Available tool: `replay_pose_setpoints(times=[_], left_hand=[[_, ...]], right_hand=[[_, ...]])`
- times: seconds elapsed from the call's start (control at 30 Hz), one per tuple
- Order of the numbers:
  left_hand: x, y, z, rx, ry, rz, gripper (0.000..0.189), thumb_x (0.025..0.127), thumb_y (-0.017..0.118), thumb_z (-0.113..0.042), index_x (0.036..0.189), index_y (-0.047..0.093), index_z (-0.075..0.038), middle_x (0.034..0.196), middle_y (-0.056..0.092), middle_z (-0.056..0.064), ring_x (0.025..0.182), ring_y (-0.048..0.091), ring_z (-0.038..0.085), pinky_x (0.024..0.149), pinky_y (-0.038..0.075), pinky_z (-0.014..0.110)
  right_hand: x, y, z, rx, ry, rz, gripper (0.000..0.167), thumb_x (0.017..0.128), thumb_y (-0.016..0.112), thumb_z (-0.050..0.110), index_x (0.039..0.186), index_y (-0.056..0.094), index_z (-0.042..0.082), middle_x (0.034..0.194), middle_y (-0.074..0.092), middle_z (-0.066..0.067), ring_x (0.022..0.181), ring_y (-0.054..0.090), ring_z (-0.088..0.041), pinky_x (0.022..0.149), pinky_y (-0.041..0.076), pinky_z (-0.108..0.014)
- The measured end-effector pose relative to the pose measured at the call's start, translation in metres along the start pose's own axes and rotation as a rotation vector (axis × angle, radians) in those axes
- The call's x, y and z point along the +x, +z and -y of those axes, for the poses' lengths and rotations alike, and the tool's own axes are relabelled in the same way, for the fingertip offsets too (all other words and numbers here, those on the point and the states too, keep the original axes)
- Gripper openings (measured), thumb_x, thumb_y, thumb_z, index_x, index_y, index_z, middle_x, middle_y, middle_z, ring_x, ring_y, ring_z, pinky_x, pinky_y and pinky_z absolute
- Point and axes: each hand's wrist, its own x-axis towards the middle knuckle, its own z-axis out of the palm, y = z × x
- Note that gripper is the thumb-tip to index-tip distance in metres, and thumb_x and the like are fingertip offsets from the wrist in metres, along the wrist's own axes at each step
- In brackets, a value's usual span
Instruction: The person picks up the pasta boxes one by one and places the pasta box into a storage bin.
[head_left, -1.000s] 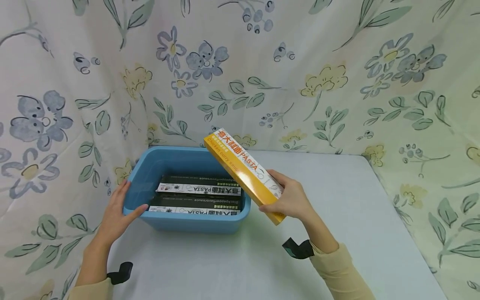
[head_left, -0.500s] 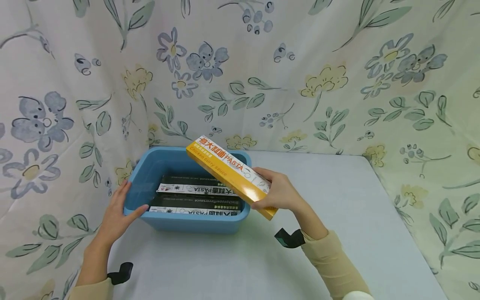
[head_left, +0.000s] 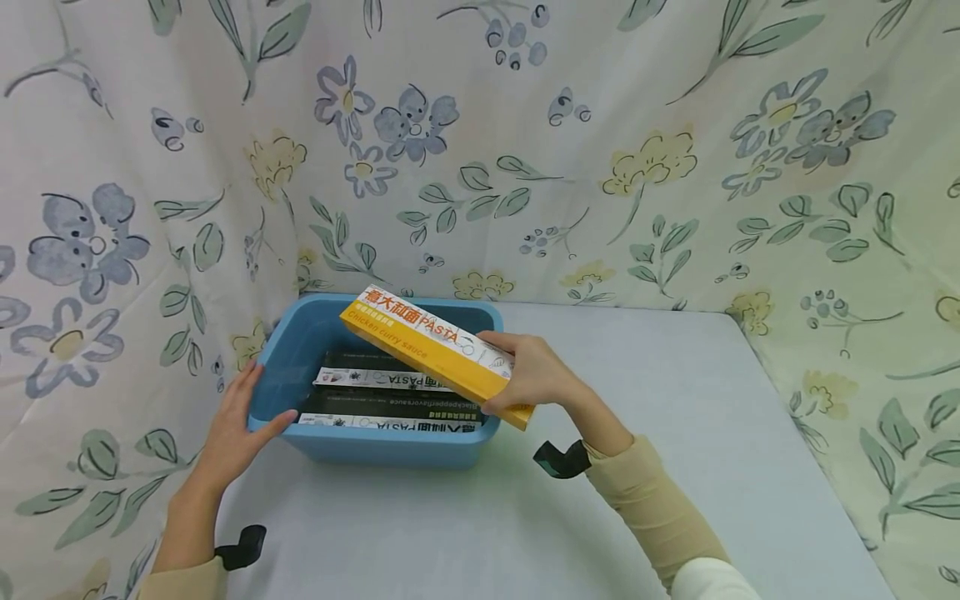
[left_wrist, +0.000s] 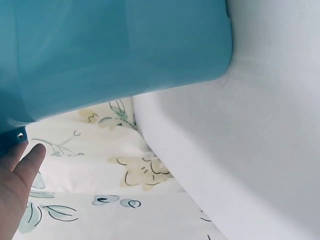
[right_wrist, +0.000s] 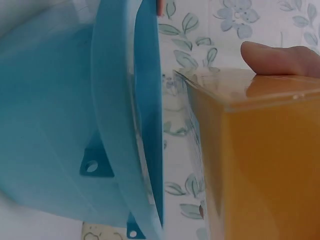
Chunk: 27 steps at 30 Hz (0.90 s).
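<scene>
My right hand (head_left: 534, 371) grips the right end of a yellow and white pasta box (head_left: 427, 350), labelled chicken curry sauce. The box slants over a blue plastic bin (head_left: 390, 450), its far end up and to the left. In the right wrist view the yellow box (right_wrist: 270, 165) is close beside the bin's rim (right_wrist: 117, 100), with my thumb on top. My left hand (head_left: 232, 437) rests at the bin's left front corner, fingers straight along the rim and thumb over the front edge. Inside lie black and white pasta boxes (head_left: 390, 406), partly hidden by the yellow one.
The bin stands on a white table (head_left: 637, 467), towards its back left. A floral curtain (head_left: 570, 167) hangs behind and along both sides. Black straps (head_left: 240, 547) show at both wrists.
My right hand has carried the yellow pasta box left and slightly down in the image, further over the bin, and the box has become flatter. The left hand and bin have stayed put.
</scene>
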Motion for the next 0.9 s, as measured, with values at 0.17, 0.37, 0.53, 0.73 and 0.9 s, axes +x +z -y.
replay_pose_setpoints(times=[0.17, 0.37, 0.53, 0.73, 0.9], left_hand=[[0.0, -0.001, 0.001, 0.005, -0.001, -0.001, 0.09, 0.09, 0.064, -0.04, 0.155, 0.014, -0.002, 0.158, 0.009, 0.027, 0.135, 0.018, 0.058, 0.093, 0.025, 0.079], [0.001, 0.001, 0.002, 0.005, -0.008, 0.007, 0.091, 0.09, 0.063, -0.041, 0.155, 0.013, -0.004, 0.159, 0.007, 0.025, 0.136, 0.017, 0.057, 0.094, 0.025, 0.079], [0.001, 0.0, 0.001, -0.008, -0.004, 0.011, 0.09, 0.09, 0.063, -0.041, 0.155, 0.013, -0.004, 0.159, 0.008, 0.025, 0.137, 0.016, 0.056, 0.095, 0.023, 0.079], [0.0, -0.001, 0.002, -0.029, 0.014, 0.005, 0.09, 0.09, 0.064, -0.039, 0.155, 0.014, -0.002, 0.158, 0.009, 0.025, 0.138, 0.015, 0.055, 0.097, 0.019, 0.079], [0.001, -0.002, 0.004, -0.061, 0.042, -0.004, 0.088, 0.091, 0.064, -0.037, 0.155, 0.015, -0.002, 0.158, 0.01, 0.026, 0.139, 0.013, 0.055, 0.099, 0.016, 0.079]], right_hand=[[0.012, 0.002, 0.007, -0.038, -0.04, 0.05, 0.089, 0.061, 0.086, 0.019, 0.14, 0.049, 0.0, 0.124, 0.061, -0.01, 0.098, 0.054, -0.021, 0.085, 0.049, -0.031], [0.024, 0.004, 0.017, -0.122, -0.083, 0.146, 0.087, 0.062, 0.086, 0.021, 0.139, 0.051, 0.0, 0.125, 0.062, -0.01, 0.099, 0.054, -0.02, 0.087, 0.048, -0.03], [0.035, 0.007, 0.024, -0.19, -0.132, 0.24, 0.084, 0.062, 0.086, 0.021, 0.136, 0.053, -0.001, 0.123, 0.064, -0.01, 0.095, 0.056, -0.018, 0.083, 0.05, -0.024], [0.047, 0.012, 0.03, -0.281, -0.126, 0.328, 0.085, 0.061, 0.089, 0.021, 0.136, 0.054, 0.002, 0.122, 0.065, -0.008, 0.093, 0.057, -0.016, 0.079, 0.05, -0.022], [0.056, 0.018, 0.036, -0.321, -0.117, 0.369, 0.086, 0.062, 0.089, 0.021, 0.138, 0.053, 0.003, 0.125, 0.063, -0.008, 0.098, 0.056, -0.018, 0.082, 0.049, -0.024]])
